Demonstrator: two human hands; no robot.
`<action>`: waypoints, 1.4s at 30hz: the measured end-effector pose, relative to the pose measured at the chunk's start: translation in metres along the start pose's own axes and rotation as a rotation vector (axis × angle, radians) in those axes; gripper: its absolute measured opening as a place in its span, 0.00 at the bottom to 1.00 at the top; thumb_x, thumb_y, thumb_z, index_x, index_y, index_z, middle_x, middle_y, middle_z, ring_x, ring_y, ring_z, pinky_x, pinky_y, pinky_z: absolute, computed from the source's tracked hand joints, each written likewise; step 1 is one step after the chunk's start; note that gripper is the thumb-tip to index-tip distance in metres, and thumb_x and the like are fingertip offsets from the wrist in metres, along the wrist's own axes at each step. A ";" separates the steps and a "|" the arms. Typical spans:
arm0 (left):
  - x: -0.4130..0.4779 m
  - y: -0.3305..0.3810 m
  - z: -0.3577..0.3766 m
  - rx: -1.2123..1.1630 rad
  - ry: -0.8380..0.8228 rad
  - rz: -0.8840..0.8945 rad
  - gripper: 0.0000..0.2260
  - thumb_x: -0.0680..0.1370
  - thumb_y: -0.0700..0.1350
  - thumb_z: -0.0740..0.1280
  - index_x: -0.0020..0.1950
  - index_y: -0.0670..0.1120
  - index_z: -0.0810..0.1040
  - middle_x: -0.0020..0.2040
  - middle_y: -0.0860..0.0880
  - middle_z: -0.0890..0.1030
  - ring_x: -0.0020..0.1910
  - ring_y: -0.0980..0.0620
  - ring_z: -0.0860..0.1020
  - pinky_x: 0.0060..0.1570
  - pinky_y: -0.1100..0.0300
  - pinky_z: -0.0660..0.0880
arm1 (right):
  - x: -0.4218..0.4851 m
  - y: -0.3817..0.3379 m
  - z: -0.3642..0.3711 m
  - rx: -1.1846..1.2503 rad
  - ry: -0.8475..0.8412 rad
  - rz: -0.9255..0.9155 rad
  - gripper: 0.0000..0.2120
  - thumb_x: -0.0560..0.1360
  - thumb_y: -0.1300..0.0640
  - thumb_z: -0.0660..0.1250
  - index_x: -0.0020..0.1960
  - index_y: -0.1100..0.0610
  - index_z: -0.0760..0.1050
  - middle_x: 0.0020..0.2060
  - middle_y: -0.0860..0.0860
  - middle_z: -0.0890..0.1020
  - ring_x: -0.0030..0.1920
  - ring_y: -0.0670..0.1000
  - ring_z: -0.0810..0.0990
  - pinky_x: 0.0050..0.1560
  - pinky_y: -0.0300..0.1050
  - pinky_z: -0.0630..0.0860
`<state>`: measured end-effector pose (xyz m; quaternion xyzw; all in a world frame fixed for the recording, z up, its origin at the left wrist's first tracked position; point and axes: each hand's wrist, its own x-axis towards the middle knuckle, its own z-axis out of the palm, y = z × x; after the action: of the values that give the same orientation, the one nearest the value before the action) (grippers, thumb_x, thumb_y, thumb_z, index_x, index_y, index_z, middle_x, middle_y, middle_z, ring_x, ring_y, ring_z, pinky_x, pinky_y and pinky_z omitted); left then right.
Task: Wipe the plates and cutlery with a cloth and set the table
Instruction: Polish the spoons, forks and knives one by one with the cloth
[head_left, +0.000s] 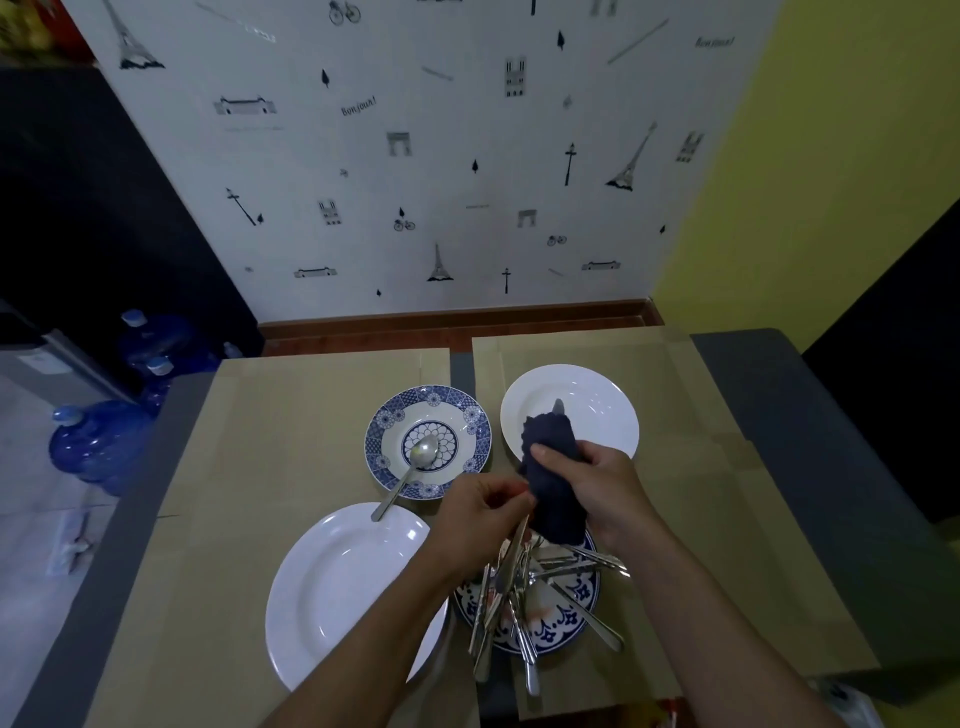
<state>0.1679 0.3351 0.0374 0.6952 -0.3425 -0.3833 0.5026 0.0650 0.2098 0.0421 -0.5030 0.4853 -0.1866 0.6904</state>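
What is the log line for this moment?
step: wiping | right hand: grips dark blue cloth round metal cutlery piece | left hand: holds that piece

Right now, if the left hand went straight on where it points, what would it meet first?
Probably the cloth in the right hand, just ahead of the left hand; they look about level.

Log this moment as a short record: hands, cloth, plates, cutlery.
left hand: fingers curled beside the cloth; what they pinch is unclear
right hand: grips the cloth, wrapped round a utensil whose tip shows above
far patterned plate: holds one spoon
near patterned plate: heaped with cutlery
white plates: two, far right and near left
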 end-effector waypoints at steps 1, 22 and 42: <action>0.001 0.000 0.000 0.023 -0.002 0.001 0.06 0.79 0.40 0.69 0.46 0.42 0.85 0.38 0.46 0.84 0.33 0.58 0.79 0.38 0.64 0.76 | 0.001 -0.001 0.000 -0.002 0.021 -0.019 0.11 0.72 0.55 0.79 0.51 0.58 0.84 0.43 0.55 0.89 0.49 0.62 0.87 0.55 0.66 0.82; 0.008 0.009 -0.008 0.036 0.017 -0.025 0.04 0.77 0.42 0.72 0.46 0.44 0.87 0.35 0.45 0.83 0.32 0.56 0.76 0.36 0.63 0.74 | 0.010 -0.011 0.003 -0.019 0.064 -0.068 0.12 0.71 0.54 0.80 0.51 0.55 0.83 0.44 0.54 0.88 0.48 0.60 0.87 0.53 0.62 0.84; 0.020 0.008 -0.010 0.054 -0.008 -0.027 0.03 0.75 0.42 0.74 0.44 0.43 0.86 0.36 0.45 0.84 0.32 0.55 0.78 0.38 0.58 0.77 | 0.014 -0.026 0.009 -0.062 0.065 -0.127 0.11 0.71 0.53 0.80 0.50 0.54 0.83 0.43 0.52 0.88 0.47 0.56 0.87 0.50 0.55 0.84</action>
<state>0.1853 0.3198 0.0437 0.7115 -0.3453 -0.3831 0.4772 0.0847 0.1929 0.0586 -0.5478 0.4802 -0.2312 0.6449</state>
